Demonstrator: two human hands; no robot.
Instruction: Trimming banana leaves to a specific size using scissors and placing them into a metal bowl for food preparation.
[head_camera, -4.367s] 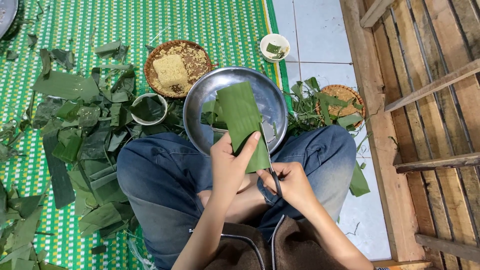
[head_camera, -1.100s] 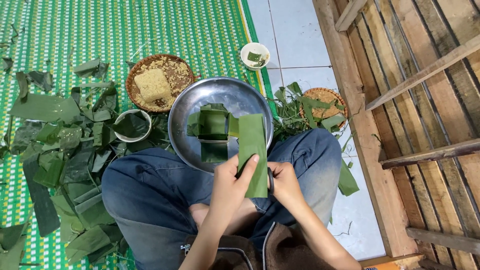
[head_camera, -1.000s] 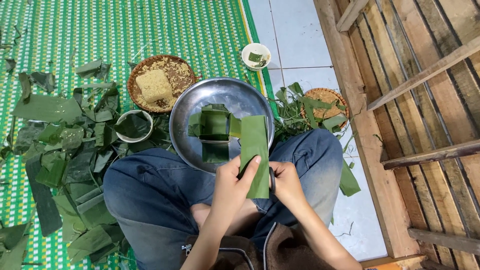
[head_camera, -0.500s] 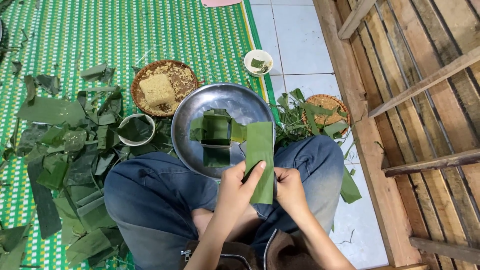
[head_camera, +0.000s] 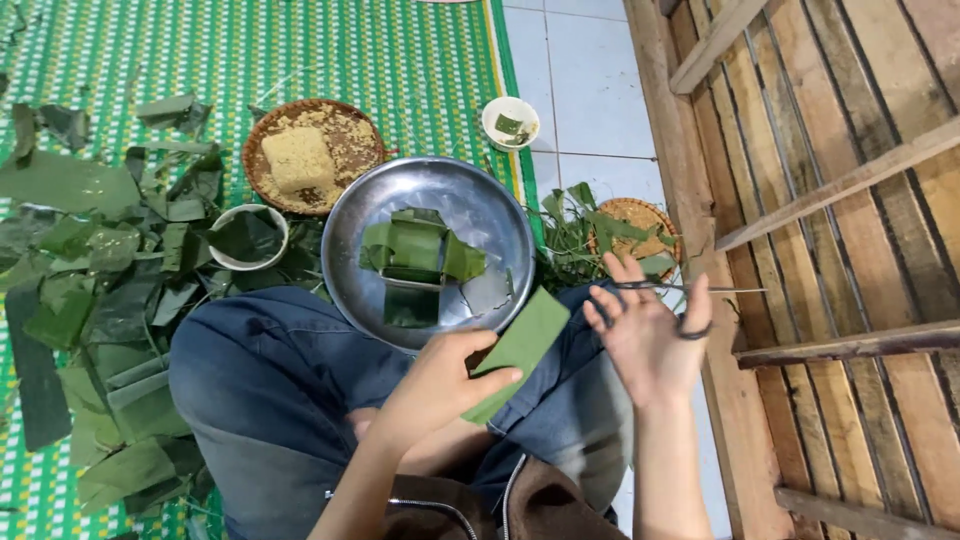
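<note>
My left hand (head_camera: 440, 385) grips a folded green leaf strip (head_camera: 520, 345) above my lap, tilted up to the right. My right hand (head_camera: 648, 335) is out to the right with its fingers spread, and a pair of scissors (head_camera: 690, 300) hangs from it, blades pointing right. Just beyond my knees stands a round metal bowl (head_camera: 480, 205) holding folded leaf pieces (head_camera: 415, 250) laid around a small square frame.
A woven tray with a yellow block (head_camera: 300, 158) lies behind the bowl. A small bowl with a leaf (head_camera: 247, 237), a white dish (head_camera: 511, 122) and a basket of leaf scraps (head_camera: 625, 235) stand nearby. Cut leaves (head_camera: 90, 300) litter the green mat at left. Wooden slats (head_camera: 830, 200) rise at right.
My right hand has let go of the leaf strip and swung out to the right with the scissors. The left hand now holds the strip alone, tilted.
</note>
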